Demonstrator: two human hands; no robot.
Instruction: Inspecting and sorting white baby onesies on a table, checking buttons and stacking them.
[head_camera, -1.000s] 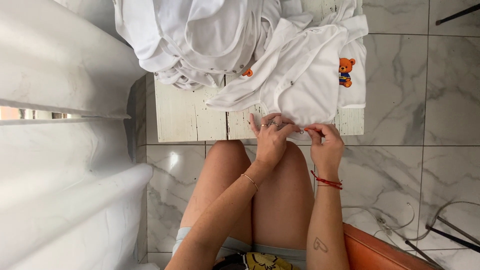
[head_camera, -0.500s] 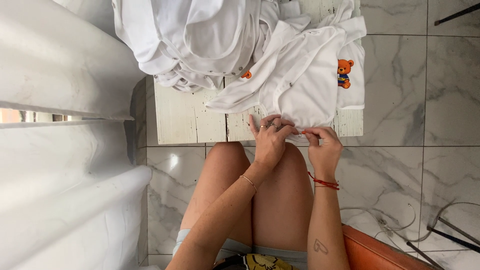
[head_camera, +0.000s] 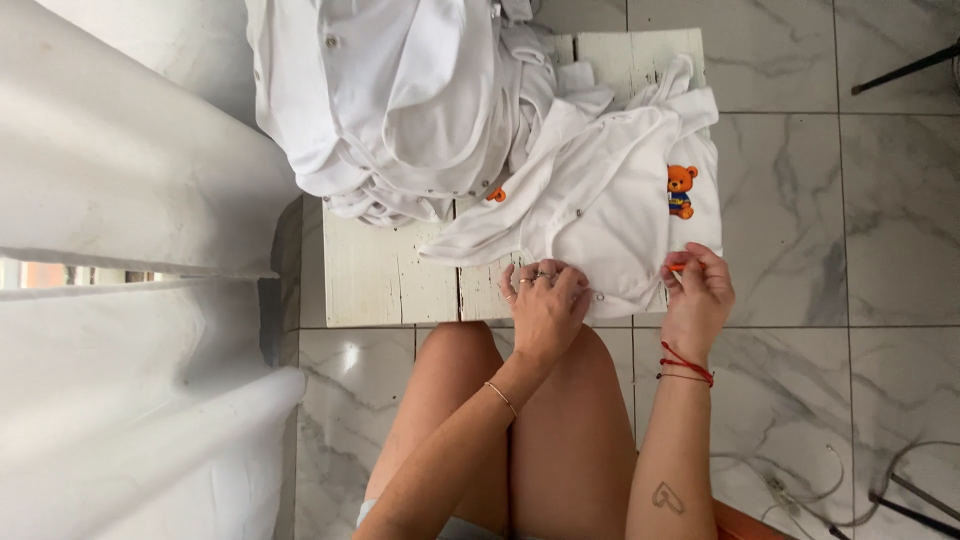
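a small white wooden bench (head_camera: 390, 285) fills the upper middle of the frame, and its near edge runs just above the person's bare knees. the left part of its top is bare, while the right part and the far end are covered with cloth. a white baby garment (head_camera: 600, 200) with a small orange bear print (head_camera: 681, 190) lies spread over the right half of the bench, its lower hem hanging at the near edge. the left hand (head_camera: 545, 310) rests palm down on that hem near the middle of the edge, fingers curled and pinching the cloth beside a metal snap. the right hand (head_camera: 697, 295) is at the hem's right corner, fingertips closed on the cloth, with a small orange thing just showing between them; what it is cannot be told. the two hands are apart, with the hem stretched between them. behind the garment, in the upper middle, a heap of white clothes (head_camera: 400, 100) with snaps is piled on the far end of the bench, touching the spread garment. a white curtain (head_camera: 130, 300) fills the left side. grey-veined marble floor tiles (head_camera: 850, 250) lie open to the right of the bench, with loose cables (head_camera: 850, 490) at the lower right.
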